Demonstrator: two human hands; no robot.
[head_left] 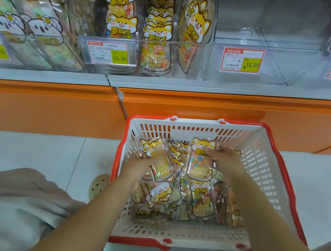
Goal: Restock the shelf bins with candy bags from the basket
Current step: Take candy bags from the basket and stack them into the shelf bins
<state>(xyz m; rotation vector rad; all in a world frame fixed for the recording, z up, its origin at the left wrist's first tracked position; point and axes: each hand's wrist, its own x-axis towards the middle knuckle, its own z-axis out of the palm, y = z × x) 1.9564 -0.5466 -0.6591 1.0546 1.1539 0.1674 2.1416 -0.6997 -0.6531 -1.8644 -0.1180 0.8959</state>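
Left hand (144, 163) closed on clear cat-printed candy bag (159, 160), right hand (224, 159) gripping second such bag (199, 163), both inside white slatted red-rimmed plastic basket (259, 171), below clear shelf bins (264, 44).

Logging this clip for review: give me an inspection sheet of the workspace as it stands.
Surface: pale floor, below an orange shelf base.
Job's things: white basket holding candy bags; middle bin stocked, right bin looks empty.
Clutter: nothing seen.
Grippers: left hand and right hand each rest on a bag in the basket; grip unclear.
Cables: nothing seen.
Surroundings: price tags reading 16.80.
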